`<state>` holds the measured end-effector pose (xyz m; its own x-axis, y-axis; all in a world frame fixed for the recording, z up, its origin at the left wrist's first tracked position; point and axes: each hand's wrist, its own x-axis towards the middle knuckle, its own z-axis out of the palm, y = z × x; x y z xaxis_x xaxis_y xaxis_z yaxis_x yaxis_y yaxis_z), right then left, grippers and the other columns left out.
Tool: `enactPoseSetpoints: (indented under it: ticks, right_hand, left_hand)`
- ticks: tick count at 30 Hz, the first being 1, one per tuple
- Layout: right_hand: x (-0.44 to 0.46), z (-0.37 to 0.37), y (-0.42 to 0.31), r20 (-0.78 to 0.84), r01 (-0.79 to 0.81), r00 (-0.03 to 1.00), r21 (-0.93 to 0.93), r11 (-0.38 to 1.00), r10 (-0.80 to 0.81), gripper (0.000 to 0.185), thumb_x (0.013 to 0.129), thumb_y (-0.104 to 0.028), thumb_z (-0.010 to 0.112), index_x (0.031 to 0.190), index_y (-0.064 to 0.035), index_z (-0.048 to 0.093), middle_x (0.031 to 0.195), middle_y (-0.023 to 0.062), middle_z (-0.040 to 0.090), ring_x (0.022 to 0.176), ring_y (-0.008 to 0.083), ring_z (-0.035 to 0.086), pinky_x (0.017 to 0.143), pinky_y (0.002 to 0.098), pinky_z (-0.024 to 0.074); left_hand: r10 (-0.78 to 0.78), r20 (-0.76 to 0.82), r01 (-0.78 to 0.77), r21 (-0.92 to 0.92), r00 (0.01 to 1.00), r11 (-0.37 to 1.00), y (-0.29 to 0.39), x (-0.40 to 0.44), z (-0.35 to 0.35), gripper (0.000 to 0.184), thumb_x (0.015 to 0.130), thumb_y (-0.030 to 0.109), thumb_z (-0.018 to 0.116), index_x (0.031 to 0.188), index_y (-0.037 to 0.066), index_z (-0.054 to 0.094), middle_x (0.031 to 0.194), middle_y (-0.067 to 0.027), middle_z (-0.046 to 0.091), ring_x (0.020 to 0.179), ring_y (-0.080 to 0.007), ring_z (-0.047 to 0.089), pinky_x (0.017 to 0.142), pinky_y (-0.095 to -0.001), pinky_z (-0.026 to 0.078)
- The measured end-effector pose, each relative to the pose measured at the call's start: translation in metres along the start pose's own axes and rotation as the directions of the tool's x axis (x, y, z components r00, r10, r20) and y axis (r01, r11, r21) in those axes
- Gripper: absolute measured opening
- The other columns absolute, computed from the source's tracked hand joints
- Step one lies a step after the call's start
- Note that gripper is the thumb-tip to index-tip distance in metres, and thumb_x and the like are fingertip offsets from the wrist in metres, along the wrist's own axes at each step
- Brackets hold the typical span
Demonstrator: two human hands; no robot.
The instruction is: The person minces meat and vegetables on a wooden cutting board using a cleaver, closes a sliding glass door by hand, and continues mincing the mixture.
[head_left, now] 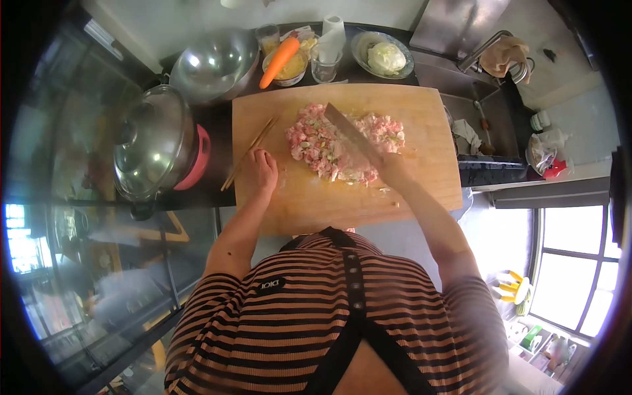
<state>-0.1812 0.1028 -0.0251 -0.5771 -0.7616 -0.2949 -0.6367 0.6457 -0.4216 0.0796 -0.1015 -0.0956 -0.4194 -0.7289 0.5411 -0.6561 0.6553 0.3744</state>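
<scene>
My right hand (394,170) is wrapped round the handle of a cleaver (352,133), its blade slanting up and left across a spread of chopped pink meat (309,146) with pale and green bits in it. The meat lies on a large wooden cutting board (421,125). My left hand (264,168) rests at the board's left side, fingers slightly bent, apart from the meat. Right beside it, a pair of chopsticks (264,131) lies slanted over the board's left edge; whether the hand touches them I cannot tell.
Behind the board stand a steel bowl (214,66), a carrot (280,62) across a small bowl (289,80), a glass (326,66) and a plate with cabbage (386,59). A lidded pot (155,141) is at left. The sink (487,112) with a faucet (484,49) is at right.
</scene>
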Motion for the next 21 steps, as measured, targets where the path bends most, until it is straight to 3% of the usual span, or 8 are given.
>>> enactPoseSetpoints:
  ticks: [2,3,6,9,12,13,16,21]
  right_hand:
    - [-0.003,-0.003,0.010,-0.001,0.049,0.999,0.074,0.996,-0.049,0.033,0.084,-0.036,0.050,0.096,-0.0085,0.063,0.088,0.0211,0.062,0.085,0.0374,0.060,0.075,0.0445,0.0474]
    - [-0.005,-0.008,0.019,-0.044,0.082,0.996,0.093,0.992,-0.078,0.033,0.084,-0.036,0.052,0.095,-0.0066,0.062,0.075,0.0187,0.063,0.070,0.0321,0.063,0.063,0.0416,0.0497]
    - [-0.052,-0.053,0.004,-0.071,-0.198,0.962,0.481,0.854,0.264,0.032,0.085,-0.033,0.055,0.086,-0.0011,0.060,0.056,0.0111,0.055,0.046,0.0210,0.056,0.045,0.0347,0.0458]
    - [-0.090,-0.042,0.049,-0.032,-0.227,0.920,0.768,0.599,0.390,0.031,0.085,-0.030,0.057,0.077,0.0005,0.057,0.049,0.0023,0.044,0.035,0.0112,0.042,0.035,0.0274,0.0372]
    - [-0.136,-0.023,0.061,0.038,-0.348,0.823,0.822,0.451,0.567,0.030,0.086,-0.028,0.056,0.076,-0.0001,0.055,0.047,0.0005,0.040,0.033,0.0108,0.039,0.033,0.0264,0.0351]
    - [-0.147,0.001,0.085,0.036,-0.313,0.848,0.839,0.444,0.529,0.030,0.087,-0.028,0.056,0.077,0.0006,0.055,0.047,0.0008,0.040,0.034,0.0112,0.039,0.033,0.0269,0.0355]
    - [-0.169,0.025,0.082,0.214,-0.408,0.743,0.896,0.175,0.634,0.033,0.088,-0.030,0.054,0.080,0.0015,0.052,0.048,0.0010,0.038,0.035,0.0124,0.039,0.034,0.0290,0.0371]
    - [-0.176,0.058,0.070,0.263,-0.317,0.749,0.948,-0.019,0.608,0.033,0.088,-0.031,0.055,0.083,0.0009,0.051,0.048,0.0020,0.040,0.035,0.0133,0.039,0.035,0.0294,0.0369]
  left_hand:
    - [0.022,-0.005,-0.022,0.020,1.000,1.000,0.001,-0.006,-0.005,0.007,0.082,0.011,0.052,0.084,0.005,0.052,0.095,-0.0120,0.054,0.087,-0.0332,0.053,0.072,-0.0445,0.044]
    - [-0.005,0.001,0.005,0.014,1.000,1.000,0.000,-0.007,-0.002,0.007,0.082,0.012,0.051,0.084,0.005,0.052,0.095,-0.0121,0.054,0.087,-0.0332,0.053,0.072,-0.0443,0.044]
    - [-0.067,0.032,0.067,-0.014,0.997,0.998,-0.001,-0.010,0.005,0.009,0.082,0.013,0.051,0.084,0.004,0.053,0.096,-0.0121,0.054,0.089,-0.0332,0.054,0.073,-0.0436,0.044]
    - [-0.054,0.038,0.056,-0.041,0.998,0.998,0.002,-0.007,-0.001,0.009,0.082,0.013,0.051,0.084,0.004,0.053,0.096,-0.0110,0.055,0.088,-0.0330,0.054,0.073,-0.0430,0.044]
    - [-0.076,0.073,0.078,-0.032,0.994,0.996,0.003,-0.007,-0.002,0.009,0.081,0.013,0.052,0.085,0.005,0.052,0.096,-0.0103,0.054,0.088,-0.0326,0.054,0.073,-0.0429,0.044]
    - [-0.086,0.092,0.088,-0.015,0.992,0.996,0.001,-0.007,-0.001,0.010,0.081,0.013,0.052,0.087,0.005,0.051,0.097,-0.0099,0.054,0.088,-0.0322,0.054,0.073,-0.0432,0.044]
    - [-0.072,0.092,0.070,0.025,0.993,0.997,-0.001,-0.008,0.001,0.010,0.080,0.013,0.053,0.086,0.005,0.051,0.098,-0.0101,0.054,0.088,-0.0323,0.054,0.072,-0.0433,0.044]
    - [-0.056,0.114,0.057,-0.001,0.992,0.998,-0.004,-0.007,0.001,0.011,0.082,0.014,0.052,0.086,0.004,0.052,0.099,-0.0102,0.054,0.088,-0.0327,0.054,0.073,-0.0429,0.044]
